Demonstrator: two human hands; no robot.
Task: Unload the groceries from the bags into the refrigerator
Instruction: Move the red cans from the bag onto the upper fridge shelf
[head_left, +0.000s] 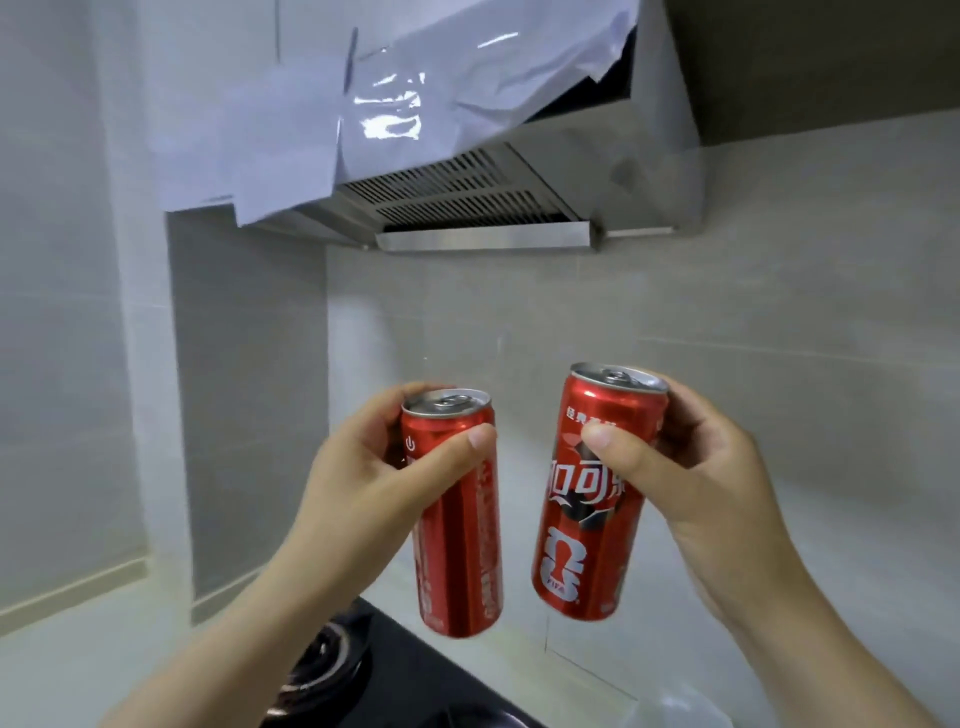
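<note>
Gripped near its top in the left hand (363, 483), fingers (457, 447) curled round it: a red soda can (460, 545), upright. Gripped likewise in the right hand (711, 467): a second red can (587, 519), tilted slightly. Both raised side by side, not touching, before a grey tiled wall (779, 312), below a range hood (467, 208) partly draped in white paper (291, 114), with a black gas hob (332, 670) at the lower edge.

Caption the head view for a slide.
The left hand grips one red can, the right hand a second red can, below the range hood.
</note>
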